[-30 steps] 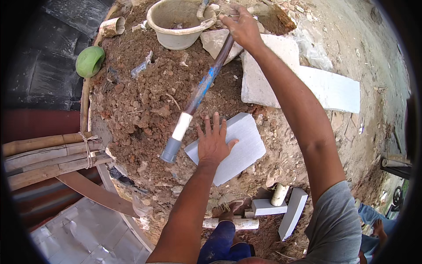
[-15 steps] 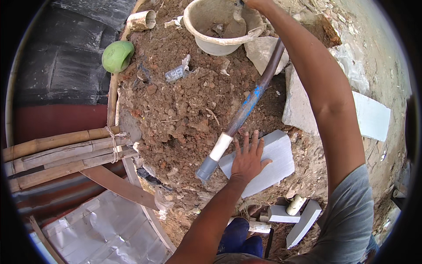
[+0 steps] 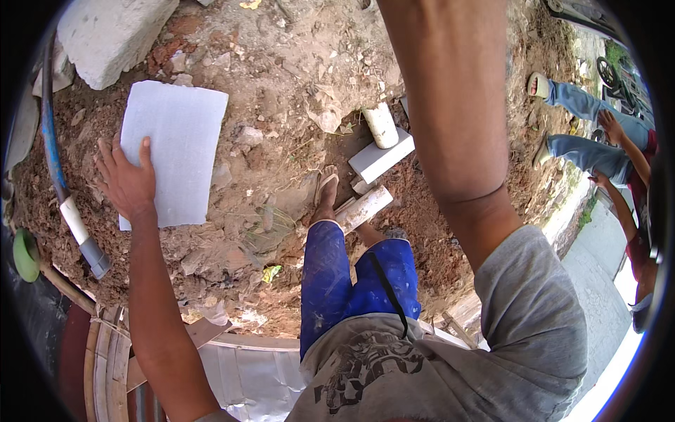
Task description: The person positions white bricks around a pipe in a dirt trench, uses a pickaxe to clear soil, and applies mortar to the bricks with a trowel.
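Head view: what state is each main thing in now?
Slab: lying broad face up.
Left hand: open, on the slab.
Right hand: out of view.
Pole: apart from the left hand.
Block: lying on its side.
Short pipe: tilted, overlapping the block; contact unclear.
Long pipe: lying down.

I have an open passage over the soil [image 3: 292, 91] between the pale block [image 3: 184, 158] and the grey block [image 3: 390, 153] with its short white pipe [image 3: 380, 125]. The long pipe [image 3: 50, 133] obstructs leftward travel from the left hand [image 3: 128, 176]; the rough slab [image 3: 116, 35], forward travel.
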A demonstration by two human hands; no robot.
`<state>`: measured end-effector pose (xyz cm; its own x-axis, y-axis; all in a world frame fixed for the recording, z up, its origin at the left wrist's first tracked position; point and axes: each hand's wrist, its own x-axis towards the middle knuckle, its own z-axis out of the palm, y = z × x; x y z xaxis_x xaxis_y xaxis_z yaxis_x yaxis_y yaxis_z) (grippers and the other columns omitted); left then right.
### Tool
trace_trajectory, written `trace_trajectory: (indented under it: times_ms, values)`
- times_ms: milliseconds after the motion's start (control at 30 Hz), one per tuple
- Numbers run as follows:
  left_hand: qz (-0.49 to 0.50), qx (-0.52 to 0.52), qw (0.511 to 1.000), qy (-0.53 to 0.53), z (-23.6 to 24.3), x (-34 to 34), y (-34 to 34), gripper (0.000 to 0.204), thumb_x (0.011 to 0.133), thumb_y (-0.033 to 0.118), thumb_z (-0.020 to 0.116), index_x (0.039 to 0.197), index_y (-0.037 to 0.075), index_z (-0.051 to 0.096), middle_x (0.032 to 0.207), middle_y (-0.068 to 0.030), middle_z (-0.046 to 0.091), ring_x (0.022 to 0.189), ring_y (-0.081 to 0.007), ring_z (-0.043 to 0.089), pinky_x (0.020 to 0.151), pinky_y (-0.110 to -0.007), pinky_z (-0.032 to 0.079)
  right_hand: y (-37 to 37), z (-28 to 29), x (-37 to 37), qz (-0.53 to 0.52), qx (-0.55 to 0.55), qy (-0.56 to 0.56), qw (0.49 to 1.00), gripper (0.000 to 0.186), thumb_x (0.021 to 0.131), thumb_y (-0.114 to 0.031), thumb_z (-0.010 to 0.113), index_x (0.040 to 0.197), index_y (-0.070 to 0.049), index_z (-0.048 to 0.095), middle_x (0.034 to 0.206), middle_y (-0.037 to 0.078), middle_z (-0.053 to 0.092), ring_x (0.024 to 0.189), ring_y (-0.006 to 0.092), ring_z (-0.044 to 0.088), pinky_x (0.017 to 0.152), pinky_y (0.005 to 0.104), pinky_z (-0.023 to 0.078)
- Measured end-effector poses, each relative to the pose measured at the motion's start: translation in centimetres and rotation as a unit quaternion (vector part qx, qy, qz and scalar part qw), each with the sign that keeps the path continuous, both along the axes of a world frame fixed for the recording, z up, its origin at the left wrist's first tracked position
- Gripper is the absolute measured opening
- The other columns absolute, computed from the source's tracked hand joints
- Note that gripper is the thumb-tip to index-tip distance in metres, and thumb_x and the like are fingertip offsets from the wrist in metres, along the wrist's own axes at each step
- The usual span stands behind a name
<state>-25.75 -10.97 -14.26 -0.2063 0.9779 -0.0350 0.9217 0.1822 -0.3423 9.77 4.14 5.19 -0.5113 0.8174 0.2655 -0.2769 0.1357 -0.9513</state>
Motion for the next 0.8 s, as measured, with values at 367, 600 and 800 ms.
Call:
trace_trajectory:
  times_ms: [367,600,800]
  values:
    - [-0.036,0.239,0.956,0.168,-2.7,-1.6,-0.7,0.083,0.097,0.073,0.038,0.155,0.013,0.038,0.160,-0.0130,0.035,0.151,-0.0384,0.025,0.109,-0.080,0.015,-59.4,-26.3,36.0,-0.253,-0.662,0.084,0.701,0.036,0.086,-0.010,0.069,0.119,-0.007,0.055,0.086,0.005,0.060,0.071,0.0178,0.059,0.063,0.0318,0.047]
    - [-0.259,-0.177,0.910,-0.271,-15.9,47.4,-24.3,0.076,0.091,0.040,0.070,0.152,0.003,0.041,0.159,-0.0200,0.038,0.150,-0.0395,0.029,0.124,-0.052,0.019,-74.5,-37.3,42.0,-0.482,-0.698,0.196,0.492,0.019,0.095,-0.022,0.062,0.103,-0.006,0.056,0.073,0.003,0.057,0.058,0.0142,0.051,0.051,0.0294,0.041]
    - [-0.181,-0.344,0.853,-0.347,-33.5,56.3,-35.8,0.107,0.077,0.047,0.082,0.154,-0.006,0.029,0.153,-0.0284,0.041,0.144,-0.0404,0.039,0.119,-0.045,0.032,-74.1,-42.5,42.8,-0.576,-0.599,0.263,0.490,0.016,0.094,-0.018,0.065,0.102,-0.006,0.058,0.071,0.003,0.057,0.058,0.0143,0.053,0.051,0.0286,0.043]
